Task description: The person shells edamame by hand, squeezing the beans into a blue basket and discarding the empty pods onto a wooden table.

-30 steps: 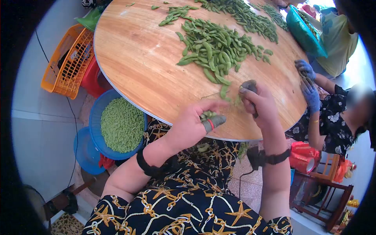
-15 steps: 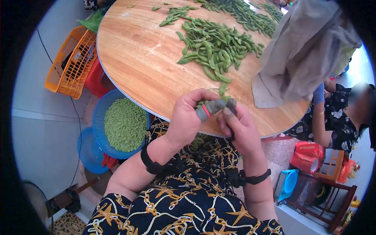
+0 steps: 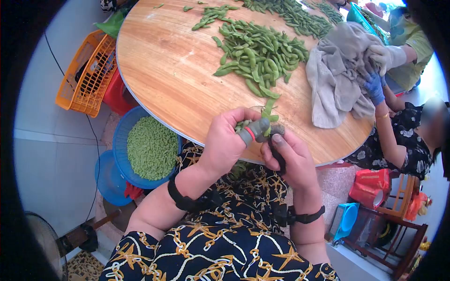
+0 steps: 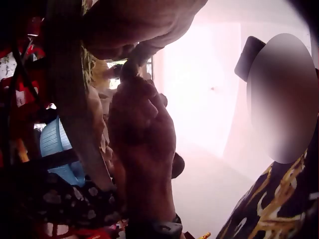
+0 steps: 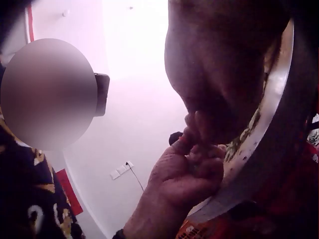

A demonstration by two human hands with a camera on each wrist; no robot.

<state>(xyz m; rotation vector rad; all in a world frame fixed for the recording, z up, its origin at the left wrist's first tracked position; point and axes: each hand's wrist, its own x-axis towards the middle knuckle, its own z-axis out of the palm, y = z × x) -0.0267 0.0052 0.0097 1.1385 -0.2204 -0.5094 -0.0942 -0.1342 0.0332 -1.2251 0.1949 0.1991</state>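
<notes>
Both hands meet over the near edge of the wooden round table point(image 3: 164, 79). My left hand point(image 3: 225, 140), its thumb in a grey cover with a red band, pinches a green soybean pod point(image 3: 268, 114) and keeps shelled beans point(image 3: 241, 125) in its curled fingers. Close against its thumb tip, my right hand point(image 3: 295, 159) grips the pod's lower end, with dark covers on its fingers. A pile of soybean pods point(image 3: 258, 51) lies just beyond the hands. In the wrist views both hands are dark and the pod is hidden.
A blue basket of shelled beans point(image 3: 152, 150) stands below the table at left, near an orange crate point(image 3: 86, 75). At right, two people's gloved hands point(image 3: 386, 58) hold a grey cloth point(image 3: 326, 103) on the table. A fan point(image 3: 42, 243) stands lower left.
My right hand has come left to meet the left hand, and both now hold a pod. A grey cloth has come down onto the table at right, gripped by other people's hands.
</notes>
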